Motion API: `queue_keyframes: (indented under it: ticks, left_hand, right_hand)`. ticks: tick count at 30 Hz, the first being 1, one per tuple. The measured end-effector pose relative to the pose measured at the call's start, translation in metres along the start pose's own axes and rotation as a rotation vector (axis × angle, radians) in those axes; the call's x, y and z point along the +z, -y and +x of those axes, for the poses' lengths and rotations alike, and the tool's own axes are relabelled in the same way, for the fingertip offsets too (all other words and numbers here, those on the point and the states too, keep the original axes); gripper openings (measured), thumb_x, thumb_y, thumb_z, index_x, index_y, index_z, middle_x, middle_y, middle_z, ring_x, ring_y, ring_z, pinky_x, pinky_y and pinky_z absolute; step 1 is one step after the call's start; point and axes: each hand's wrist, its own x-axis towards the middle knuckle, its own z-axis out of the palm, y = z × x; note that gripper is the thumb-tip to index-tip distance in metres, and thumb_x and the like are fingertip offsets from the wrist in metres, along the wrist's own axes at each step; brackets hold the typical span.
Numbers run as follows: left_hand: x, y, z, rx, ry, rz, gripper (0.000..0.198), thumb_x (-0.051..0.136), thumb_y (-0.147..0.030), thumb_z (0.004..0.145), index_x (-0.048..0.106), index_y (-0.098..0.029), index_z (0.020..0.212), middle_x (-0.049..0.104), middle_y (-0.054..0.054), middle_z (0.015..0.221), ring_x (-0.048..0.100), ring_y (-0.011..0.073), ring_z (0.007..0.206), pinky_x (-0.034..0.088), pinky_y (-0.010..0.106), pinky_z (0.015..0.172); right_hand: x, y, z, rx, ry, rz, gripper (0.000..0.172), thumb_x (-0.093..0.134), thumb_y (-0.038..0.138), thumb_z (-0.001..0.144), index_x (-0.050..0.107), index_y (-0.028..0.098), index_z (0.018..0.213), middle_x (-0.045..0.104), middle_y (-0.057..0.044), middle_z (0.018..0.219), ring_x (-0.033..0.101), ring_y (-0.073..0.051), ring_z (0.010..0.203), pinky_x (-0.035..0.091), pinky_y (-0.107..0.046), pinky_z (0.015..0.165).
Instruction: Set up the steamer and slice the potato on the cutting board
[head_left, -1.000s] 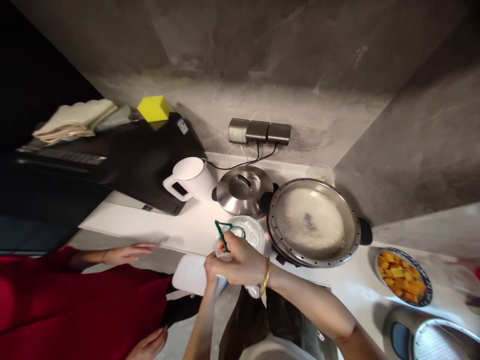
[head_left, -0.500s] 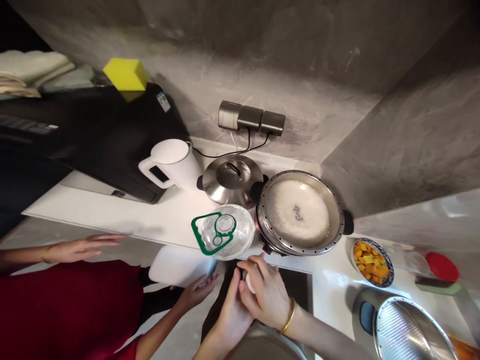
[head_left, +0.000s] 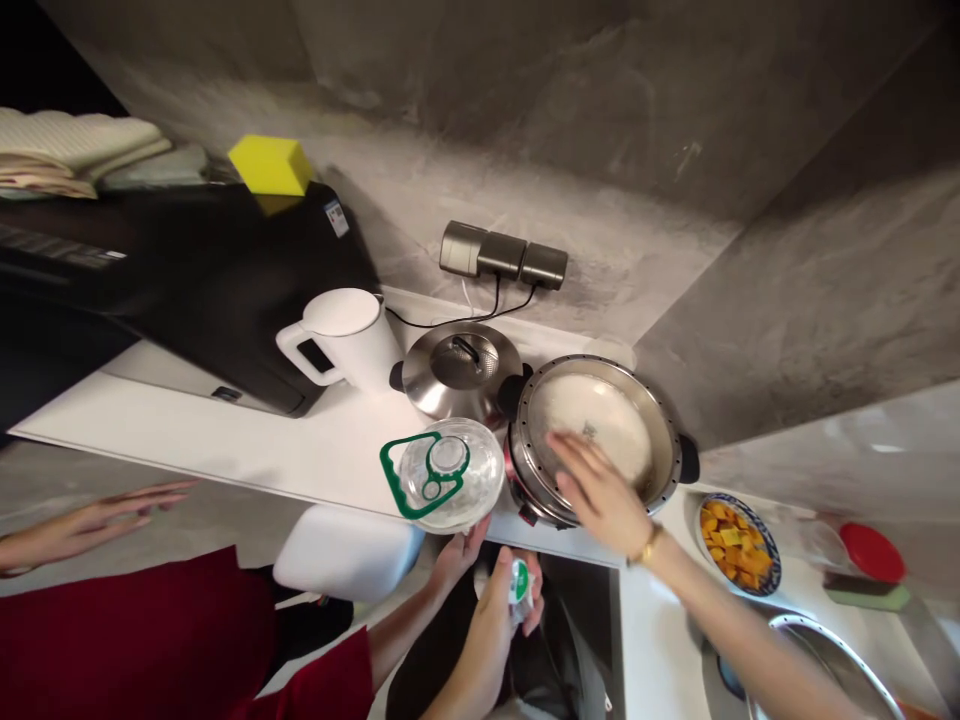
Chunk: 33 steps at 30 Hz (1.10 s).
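My left hand (head_left: 491, 625) is closed around a small clear plastic container with a round green label (head_left: 518, 580), held just in front of the counter edge. My right hand (head_left: 600, 495), with a gold bracelet at the wrist, reaches over the near side of a steel pot (head_left: 525, 440) with fingers stretched out and nothing visible in them. Whether it touches the rim is hard to tell. Whitish liquid (head_left: 619, 410) with a small dark patch fills the pot. Left of it stands a large clear bottle (head_left: 484, 475) with a green handle (head_left: 390, 470); a co-worker's hand (head_left: 461, 550) is at its base.
A steel lidded pot (head_left: 427, 375) and a white jug (head_left: 367, 335) stand behind. A bowl of orange chunks (head_left: 735, 545) and a red-lidded container (head_left: 872, 553) lie right. The co-worker's other hand (head_left: 97, 525) is at far left, beside a white stool (head_left: 345, 560).
My hands have parted: the right moved up and right over the pot, while the left keeps the small container. The co-worker's nearer hand moved right to the large bottle.
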Motion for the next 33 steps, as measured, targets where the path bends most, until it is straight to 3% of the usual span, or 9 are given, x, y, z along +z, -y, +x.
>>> queue_keyframes:
  ticks: [3,7,10,13,19,22,27,30,33]
  left_hand:
    - [-0.008,0.009,0.006,0.048,-0.015,-0.029,0.050,0.028,-0.039,0.092,0.049,-0.025,0.135,0.064,0.009,0.121,0.052,0.0302,0.122,0.053,0.042,0.092]
    - [-0.035,0.005,0.001,0.117,-0.044,-0.093,0.049,0.030,-0.018,0.089,0.049,-0.013,0.134,0.066,0.008,0.117,0.048,0.0239,0.127,0.046,0.029,0.101]
    - [-0.058,-0.004,-0.010,0.161,-0.085,-0.303,0.055,0.026,-0.007,0.086,0.036,-0.002,0.140,0.064,0.011,0.122,0.046,0.0191,0.128,0.043,0.021,0.101]
    - [-0.077,-0.019,-0.025,0.103,-0.094,-0.572,0.067,0.023,-0.003,0.082,0.008,-0.003,0.148,0.058,0.015,0.129,0.048,0.0174,0.126,0.046,0.026,0.098]
    - [-0.109,-0.050,-0.055,0.046,-0.102,-0.923,0.083,0.029,-0.006,0.077,-0.012,-0.013,0.148,0.042,0.017,0.143,0.038,0.0207,0.132,0.046,0.033,0.101]
    - [-0.113,-0.051,-0.057,0.059,-0.095,-0.959,0.079,0.030,-0.010,0.080,-0.011,-0.013,0.148,0.044,0.017,0.141,0.041,0.0202,0.131,0.046,0.032,0.101]
    - [-0.102,-0.036,-0.020,0.054,0.062,-0.878,0.080,0.029,-0.009,0.079,-0.013,-0.007,0.147,0.043,0.017,0.142,0.037,0.0159,0.134,0.040,0.028,0.106]
    - [-0.096,-0.033,0.006,0.114,0.208,-0.758,0.090,0.030,-0.004,0.070,-0.019,-0.006,0.145,0.035,0.013,0.149,0.027,0.0123,0.138,0.032,0.026,0.110]
    - [-0.095,-0.037,0.013,0.109,0.203,-0.780,0.093,0.030,-0.002,0.066,-0.020,-0.006,0.145,0.031,0.012,0.151,0.025,0.0123,0.138,0.032,0.027,0.111]
  right_hand:
    - [0.001,-0.046,0.040,-0.157,0.196,-0.070,0.052,0.033,0.030,0.096,0.032,0.011,0.145,0.030,-0.013,0.150,0.021,-0.021,0.141,0.020,-0.043,0.116]
    - [0.012,-0.076,0.060,-0.288,0.352,-0.106,0.054,0.043,0.032,0.092,0.039,0.007,0.140,0.033,-0.016,0.148,0.022,-0.021,0.140,0.018,-0.036,0.115]
    - [0.004,-0.087,0.051,-0.220,0.219,-0.128,0.049,0.044,0.031,0.092,0.046,0.009,0.136,0.038,-0.018,0.144,0.028,-0.024,0.138,0.021,-0.039,0.112]
    - [-0.003,-0.096,0.042,-0.094,0.043,-0.206,0.049,0.029,0.030,0.096,0.044,0.007,0.137,0.037,-0.020,0.144,0.024,-0.026,0.139,0.022,-0.045,0.108]
    - [0.036,-0.077,0.056,-0.148,0.134,-0.279,0.059,0.044,0.038,0.092,0.034,0.013,0.144,0.020,-0.016,0.153,0.007,-0.035,0.142,0.008,-0.060,0.111]
    - [0.049,-0.069,0.055,-0.219,0.192,-0.230,0.060,0.039,0.033,0.093,0.026,0.007,0.146,0.020,-0.016,0.153,0.009,-0.026,0.143,0.008,-0.051,0.116]
    - [0.027,-0.101,0.037,-0.344,0.297,-0.255,0.059,0.043,0.043,0.093,0.032,0.019,0.145,0.020,-0.010,0.154,0.008,-0.026,0.144,0.004,-0.052,0.116]
    - [0.022,-0.109,0.042,-0.257,0.237,-0.284,0.061,0.039,0.045,0.094,0.027,0.019,0.147,0.015,-0.012,0.155,0.003,-0.029,0.143,0.005,-0.054,0.115]
    - [0.034,-0.097,0.052,-0.268,0.178,-0.244,0.063,0.034,0.040,0.096,0.021,0.007,0.148,0.014,-0.016,0.155,0.003,-0.026,0.144,0.007,-0.047,0.117]
